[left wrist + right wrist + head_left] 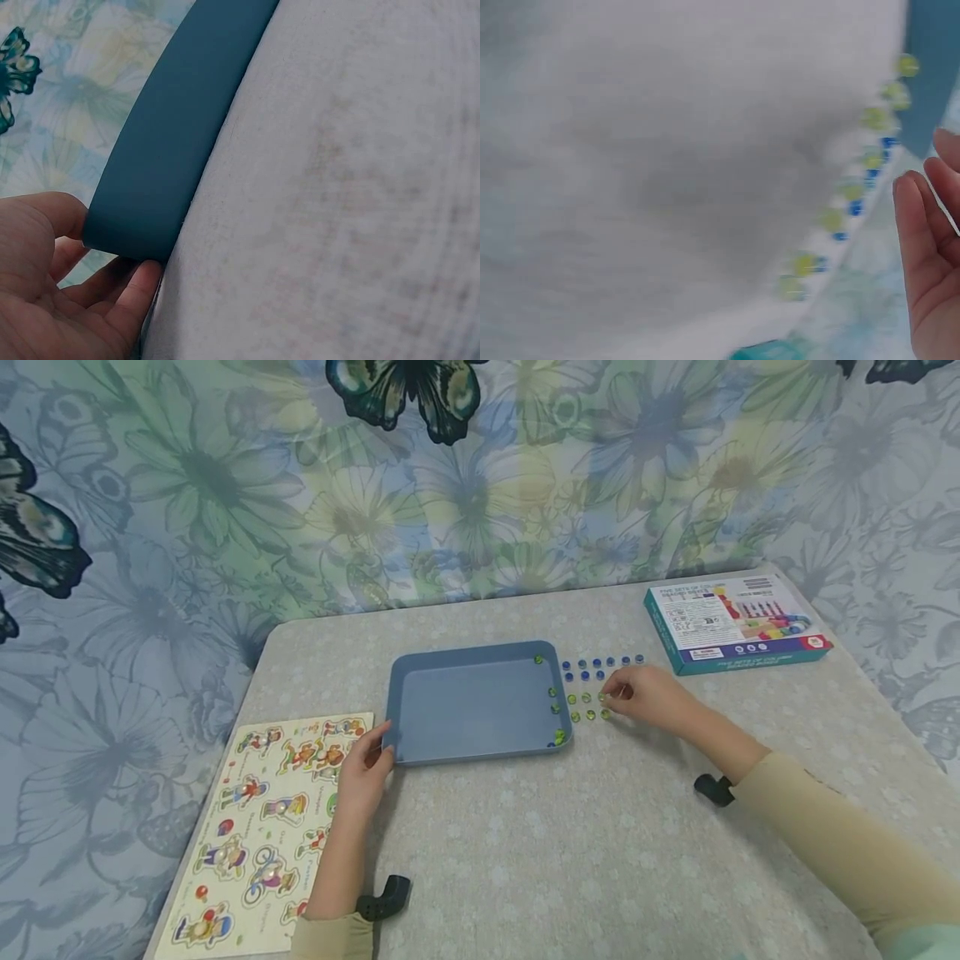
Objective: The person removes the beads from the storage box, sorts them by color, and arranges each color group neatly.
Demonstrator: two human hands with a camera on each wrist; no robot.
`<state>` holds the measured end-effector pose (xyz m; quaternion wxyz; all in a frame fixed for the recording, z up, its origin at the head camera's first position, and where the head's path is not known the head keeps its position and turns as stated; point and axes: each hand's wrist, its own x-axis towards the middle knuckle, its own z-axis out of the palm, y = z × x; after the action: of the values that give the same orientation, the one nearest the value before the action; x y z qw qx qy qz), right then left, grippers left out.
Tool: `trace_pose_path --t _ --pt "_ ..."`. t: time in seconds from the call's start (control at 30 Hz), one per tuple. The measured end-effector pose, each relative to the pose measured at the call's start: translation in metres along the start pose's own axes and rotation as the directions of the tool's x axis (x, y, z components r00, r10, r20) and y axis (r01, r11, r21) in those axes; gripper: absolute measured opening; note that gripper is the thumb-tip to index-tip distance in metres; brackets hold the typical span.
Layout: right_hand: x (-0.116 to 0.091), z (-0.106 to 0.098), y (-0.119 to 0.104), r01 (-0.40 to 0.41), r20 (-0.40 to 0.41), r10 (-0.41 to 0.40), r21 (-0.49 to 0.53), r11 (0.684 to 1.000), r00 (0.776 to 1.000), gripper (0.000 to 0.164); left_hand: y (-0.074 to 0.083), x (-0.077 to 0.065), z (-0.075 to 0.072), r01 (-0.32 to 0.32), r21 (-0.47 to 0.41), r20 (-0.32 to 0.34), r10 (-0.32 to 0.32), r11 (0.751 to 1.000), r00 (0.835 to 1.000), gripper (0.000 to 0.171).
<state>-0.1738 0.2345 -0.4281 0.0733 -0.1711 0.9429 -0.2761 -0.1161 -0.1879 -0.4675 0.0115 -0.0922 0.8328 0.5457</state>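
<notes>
A shallow blue-grey tray (472, 702) lies on the table, several green beads (555, 708) along its right side. My left hand (365, 768) grips the tray's near left corner; in the left wrist view, the fingers bend around the tray wall (172, 135). Right of the tray, small green glass-like beads (575, 717) sit in two short rows, with blue beads (597, 662) in rows behind them. My right hand (645, 695) is at the right end of the green rows, fingertips close over the beads. In the right wrist view its fingers (911, 217) are fairly straight, with no bead visible between them.
A boxed set (738, 622) with a teal side lies at the back right. At the left, a wooden picture puzzle board (247, 835) lies partly under my left forearm in view. Flowered fabric (480, 502) hangs behind the cloth-covered table (525, 860).
</notes>
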Motion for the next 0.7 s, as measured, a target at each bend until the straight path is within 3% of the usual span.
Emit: trace_pose_path --t 0.17,0.37,0.53,0.7 --pt "0.006 -0.008 -0.034 0.116 0.043 -0.116 0.001 0.993 0.992 0.018 0.000 -0.001 -0.001 0.011 -0.006 0.001 -0.011 1.000 1.000 0.041" --pt "0.020 0.006 -0.065 0.271 0.199 -0.265 -0.005 0.963 0.943 0.017 -0.001 0.000 -0.001 -0.002 -0.011 0.016 0.002 1.000 1.000 0.041" --pt "0.032 0.021 -0.077 0.307 0.322 -0.262 -0.100 0.946 0.910 0.013 -0.003 0.001 -0.001 -0.006 -0.003 0.012 0.006 1.000 1.000 0.041" --pt "0.042 0.034 -0.081 0.291 0.410 -0.215 -0.134 0.947 0.887 0.009 -0.004 0.001 0.000 -0.009 -0.004 0.012 0.009 1.000 1.000 0.041"
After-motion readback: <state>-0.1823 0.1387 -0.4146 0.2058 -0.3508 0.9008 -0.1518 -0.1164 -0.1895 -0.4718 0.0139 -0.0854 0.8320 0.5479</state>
